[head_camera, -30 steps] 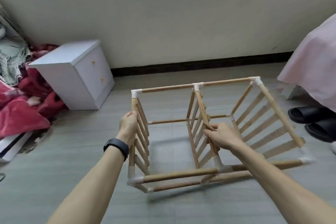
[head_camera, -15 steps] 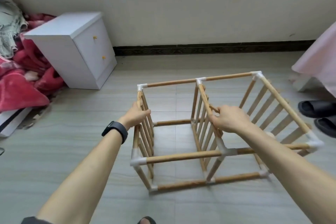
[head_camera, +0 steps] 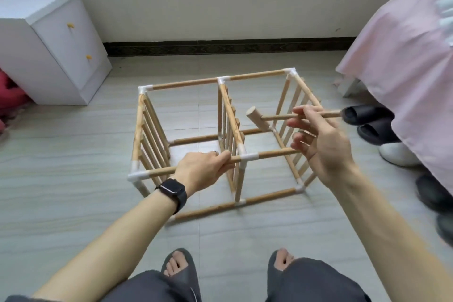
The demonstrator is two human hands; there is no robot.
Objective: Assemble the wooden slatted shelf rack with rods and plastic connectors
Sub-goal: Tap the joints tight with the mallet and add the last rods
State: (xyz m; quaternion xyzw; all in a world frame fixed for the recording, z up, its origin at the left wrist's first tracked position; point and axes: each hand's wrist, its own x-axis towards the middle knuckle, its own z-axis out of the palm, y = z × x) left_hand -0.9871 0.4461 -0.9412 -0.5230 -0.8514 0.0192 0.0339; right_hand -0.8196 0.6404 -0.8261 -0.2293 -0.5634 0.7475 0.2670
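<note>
Left hand (head_camera: 203, 169) is gripping the rack (head_camera: 229, 110) at centre.
Right hand (head_camera: 321, 144) is pinching a mallet (head_camera: 257, 119) by its handle (other fingers spread).

Left hand (head_camera: 203, 169) reaches forward, fingers curled round near top rod (head_camera: 161, 171). Right hand (head_camera: 321, 147) is raised, its fingertips pinching mallet (head_camera: 257, 119) handle.

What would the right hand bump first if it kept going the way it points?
Most likely the rack's middle slatted panel: the right hand holds a wooden mallet whose head leads leftward toward it. Depth is unclear, so it might pass above.
</note>
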